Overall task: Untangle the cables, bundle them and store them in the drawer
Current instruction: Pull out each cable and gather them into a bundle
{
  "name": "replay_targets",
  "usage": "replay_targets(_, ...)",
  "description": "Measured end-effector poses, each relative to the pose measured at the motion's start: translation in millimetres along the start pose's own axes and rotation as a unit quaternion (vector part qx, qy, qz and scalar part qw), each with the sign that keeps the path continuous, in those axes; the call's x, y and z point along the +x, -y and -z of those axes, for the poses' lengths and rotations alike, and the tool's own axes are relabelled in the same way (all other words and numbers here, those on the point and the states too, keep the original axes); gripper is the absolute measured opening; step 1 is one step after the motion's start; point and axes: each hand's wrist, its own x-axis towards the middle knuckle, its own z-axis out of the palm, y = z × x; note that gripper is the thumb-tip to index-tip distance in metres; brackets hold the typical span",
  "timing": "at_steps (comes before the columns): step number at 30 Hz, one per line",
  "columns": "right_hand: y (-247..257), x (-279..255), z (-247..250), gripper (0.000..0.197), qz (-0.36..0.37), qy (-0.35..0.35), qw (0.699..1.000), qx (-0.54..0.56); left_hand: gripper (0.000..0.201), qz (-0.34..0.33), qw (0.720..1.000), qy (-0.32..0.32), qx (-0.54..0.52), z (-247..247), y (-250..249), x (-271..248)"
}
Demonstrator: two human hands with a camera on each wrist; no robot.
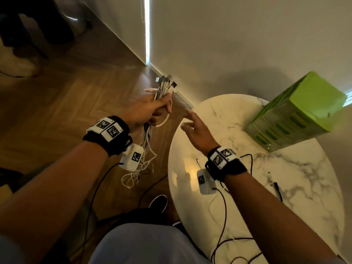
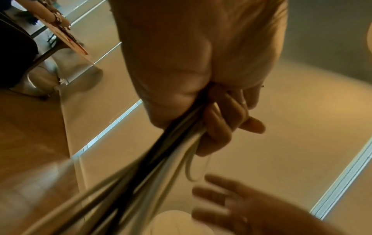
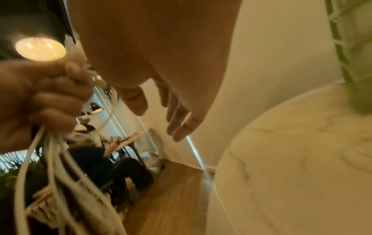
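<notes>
Fingers of the left hand [image 1: 150, 109] curl tightly round a bunch of cables [image 1: 164, 86], held off the left edge of the marble tabletop [image 1: 285, 187], over the wooden floor [image 1: 66, 96]. Plug ends stick up above the fist; white and dark strands hang below it. Beside it, over the tabletop's edge, the right hand [image 1: 196, 128] is spread, fingers straight, touching nothing. A green drawer unit [image 1: 297, 113] stands at the tabletop's far side.

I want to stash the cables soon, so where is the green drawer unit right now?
In the head view the green drawer unit stands on the far right part of the marble table, near the wall, beyond the open right hand.
</notes>
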Motion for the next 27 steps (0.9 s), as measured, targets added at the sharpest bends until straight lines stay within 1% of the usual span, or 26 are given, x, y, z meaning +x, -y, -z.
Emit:
replay_targets(3, 33.9, 14.7, 7.3, 0.05, 0.031, 0.055, 0.992, 0.11, 0.043, 0.023, 0.999, 0.026, -0.011, -5.1, 4.4, -0.5)
replay_targets(4, 41.8, 17.0, 7.0, 0.044, 0.042, 0.06, 0.989, 0.128, 0.043, 0.025, 0.999, 0.024, -0.021, -6.9, 5.0, -0.6)
replay_targets(5, 47.3, 17.7, 5.8, 0.038, 0.053, 0.051, 0.989, 0.126, 0.042, 0.024, 0.999, 0.014, -0.032, -8.4, 5.0, -0.6)
replay_targets(7, 50.2, 16.2, 1.2, 0.023, 0.09, -0.002, 0.991, 0.097, 0.042, 0.012, 0.998, -0.036, -0.04, -7.7, 8.5, 1.6)
replay_targets(9, 49.2, 11.3, -1.0, 0.013, 0.128, -0.061, 0.988, 0.06, 0.04, -0.001, 0.992, -0.114, -0.048, -4.7, 14.7, 6.2)
replay_targets(10, 46.8, 8.4, -2.0, 0.011, 0.142, -0.078, 0.986, 0.04, 0.038, -0.004, 0.986, -0.157, -0.057, -3.1, 17.0, 7.9)
replay_targets(11, 43.6, 4.8, -3.2, 0.01, 0.152, -0.08, 0.985, 0.02, 0.038, -0.005, 0.978, -0.197, -0.064, -1.1, 18.0, 9.4)
replay_targets(12, 38.6, 0.4, -4.1, 0.008, 0.161, -0.066, 0.985, 0.003, 0.039, -0.004, 0.972, -0.227, -0.068, 1.0, 18.1, 10.3)
replay_targets(13, 32.2, -4.4, -4.6, 0.007, 0.173, -0.035, 0.984, -0.01, 0.041, 0.0, 0.967, -0.247, -0.067, 3.1, 16.5, 10.3)
replay_targets(15, 14.8, -16.4, -5.2, 0.012, 0.191, 0.056, 0.979, -0.048, 0.043, 0.004, 0.961, -0.273, -0.054, 6.9, 11.3, 9.2)
replay_targets(16, 6.2, -22.1, -5.7, 0.013, 0.186, 0.104, 0.974, -0.072, 0.044, 0.0, 0.96, -0.277, -0.036, 8.9, 9.5, 9.0)
replay_targets(17, 0.8, -27.1, -6.3, 0.015, 0.171, 0.146, 0.97, -0.095, 0.044, -0.003, 0.962, -0.273, -0.016, 10.2, 7.5, 8.5)
replay_targets(18, -2.8, -30.7, -7.3, 0.019, 0.147, 0.171, 0.967, -0.118, 0.044, -0.006, 0.966, -0.259, -0.003, 10.8, 7.5, 9.4)
replay_targets(19, -3.6, -32.0, -8.1, 0.023, 0.128, 0.178, 0.967, -0.131, 0.042, -0.006, 0.971, -0.237, 0.004, 9.2, 6.3, 8.8)
replay_targets(20, -0.8, -32.0, -9.1, 0.026, 0.124, 0.164, 0.969, -0.136, 0.041, -0.003, 0.978, -0.209, 0.007, 5.1, 5.6, 7.9)
replay_targets(22, 8.8, -26.1, -13.3, 0.037, 0.133, 0.098, 0.978, -0.126, 0.039, 0.0, 0.99, -0.139, 0.015, -7.1, 5.0, 5.0)
replay_targets(23, 16.9, -22.2, -16.0, 0.042, 0.127, 0.065, 0.984, -0.107, 0.04, -0.003, 0.994, -0.104, 0.035, -14.4, 5.1, 2.9)
replay_targets(24, 27.7, -18.3, -18.0, 0.043, 0.116, 0.05, 0.99, -0.067, 0.041, -0.009, 0.995, -0.069, 0.071, -21.4, 5.0, 1.2)
replay_targets(25, 40.1, -15.7, -19.2, 0.038, 0.096, 0.058, 0.994, -0.01, 0.04, -0.014, 0.993, -0.039, 0.111, -28.0, 5.1, -0.9)
replay_targets(26, 51.4, -15.9, -20.2, 0.031, 0.068, 0.079, 0.993, 0.049, 0.037, -0.024, 0.989, -0.015, 0.145, -32.9, 6.4, -1.5)
replay_targets(27, 59.6, -16.3, -21.0, 0.027, 0.034, 0.096, 0.989, 0.103, 0.032, -0.038, 0.984, -0.001, 0.175, -37.4, 4.4, -1.6)
